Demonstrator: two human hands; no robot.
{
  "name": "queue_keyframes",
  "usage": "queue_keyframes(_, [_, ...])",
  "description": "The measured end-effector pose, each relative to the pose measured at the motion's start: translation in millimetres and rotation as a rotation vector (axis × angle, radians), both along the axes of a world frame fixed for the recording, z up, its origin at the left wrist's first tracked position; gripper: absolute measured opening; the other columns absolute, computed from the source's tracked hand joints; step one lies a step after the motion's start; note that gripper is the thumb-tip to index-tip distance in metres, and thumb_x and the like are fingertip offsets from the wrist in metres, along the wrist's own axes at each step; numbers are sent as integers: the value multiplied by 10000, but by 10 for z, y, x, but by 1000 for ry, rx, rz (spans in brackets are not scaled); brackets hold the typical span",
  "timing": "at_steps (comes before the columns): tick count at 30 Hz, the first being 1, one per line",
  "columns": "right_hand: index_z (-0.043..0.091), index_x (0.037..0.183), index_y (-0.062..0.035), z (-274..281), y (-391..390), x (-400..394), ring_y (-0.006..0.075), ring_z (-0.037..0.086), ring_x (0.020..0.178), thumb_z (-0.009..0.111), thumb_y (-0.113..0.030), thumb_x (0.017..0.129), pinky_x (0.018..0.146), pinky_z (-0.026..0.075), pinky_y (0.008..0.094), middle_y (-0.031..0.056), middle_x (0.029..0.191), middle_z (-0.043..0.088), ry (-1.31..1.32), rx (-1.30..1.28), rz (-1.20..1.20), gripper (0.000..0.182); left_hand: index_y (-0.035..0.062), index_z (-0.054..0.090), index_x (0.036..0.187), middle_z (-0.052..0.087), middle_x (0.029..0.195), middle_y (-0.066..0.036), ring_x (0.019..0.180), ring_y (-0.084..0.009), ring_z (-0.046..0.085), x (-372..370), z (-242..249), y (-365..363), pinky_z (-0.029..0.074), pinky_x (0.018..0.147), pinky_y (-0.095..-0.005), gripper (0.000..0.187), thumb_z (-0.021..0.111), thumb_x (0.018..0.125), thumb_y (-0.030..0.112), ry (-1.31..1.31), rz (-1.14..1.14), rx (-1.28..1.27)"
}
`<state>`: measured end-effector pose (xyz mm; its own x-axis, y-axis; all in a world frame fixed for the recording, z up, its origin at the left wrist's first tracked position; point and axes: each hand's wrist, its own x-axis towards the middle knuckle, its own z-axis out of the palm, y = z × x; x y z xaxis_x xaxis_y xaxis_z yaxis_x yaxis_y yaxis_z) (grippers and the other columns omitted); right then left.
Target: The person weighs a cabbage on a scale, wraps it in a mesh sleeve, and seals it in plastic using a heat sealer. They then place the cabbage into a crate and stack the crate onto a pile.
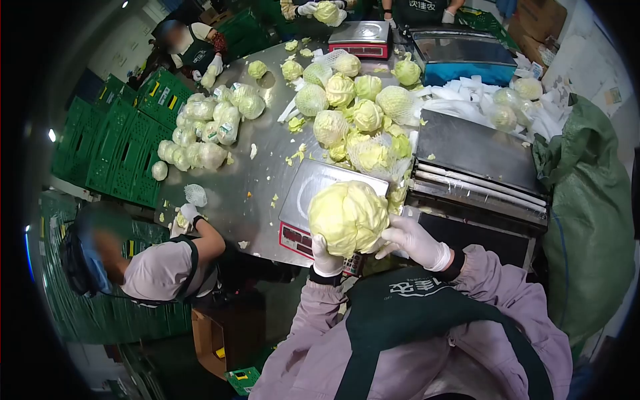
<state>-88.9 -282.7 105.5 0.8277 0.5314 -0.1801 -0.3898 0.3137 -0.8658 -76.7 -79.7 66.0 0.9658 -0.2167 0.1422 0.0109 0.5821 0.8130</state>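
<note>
A large pale yellow-green cabbage (349, 217) is between my two gloved hands, held above the scale. My left hand (325, 257) grips it from the lower left, thumb up against the leaves. My right hand (417, 241) has its fingers curled against the cabbage's lower right side. Under and behind it lies the metal plate of a weighing scale (298, 190) with a red front, its keypad partly covered. Just beyond the scale, a heap of cabbages (367, 115) includes some in white foam nets, with loose leaves among them.
To my right stands a wrapping machine (477, 160), beside a green sack (587, 220). White foam nets (467, 93) pile up behind it. Wrapped cabbages (213, 120) sit on the steel table's far left, near stacked green crates (110, 147). A co-worker (163, 267) works at the left; others stand across the table.
</note>
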Motion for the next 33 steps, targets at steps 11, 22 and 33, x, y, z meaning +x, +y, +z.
queue_keyframes(11, [418, 1305, 35, -96, -1, 0, 220, 601, 1040, 506, -216, 955, 833, 560, 386, 128, 1176, 566, 20, 24, 31, 440, 13, 278, 1397, 436, 1330, -208, 1196, -324, 500, 43, 109, -86, 440, 1001, -447, 992, 720, 688, 549, -2, 174, -5])
queue_keyframes(22, [376, 1352, 13, -158, 51, -47, 163, 593, 1026, 428, 3, 873, 816, 538, 298, 92, 1196, 549, 18, -95, -45, 482, -22, 275, 1380, 438, 1314, -218, 1190, -318, 498, 74, 248, -126, 433, 1002, -432, 996, 718, 694, 548, -133, 173, 168])
queue_keyframes(33, [416, 1337, 11, -235, -45, -37, 117, 609, 782, 423, 6, 879, 695, 505, 255, 64, 963, 605, -224, -371, 29, 458, 54, 290, 1442, 403, 1416, -172, 1262, -342, 452, -51, -74, -14, 373, 1062, -486, 905, 454, 828, 699, 265, 49, -123])
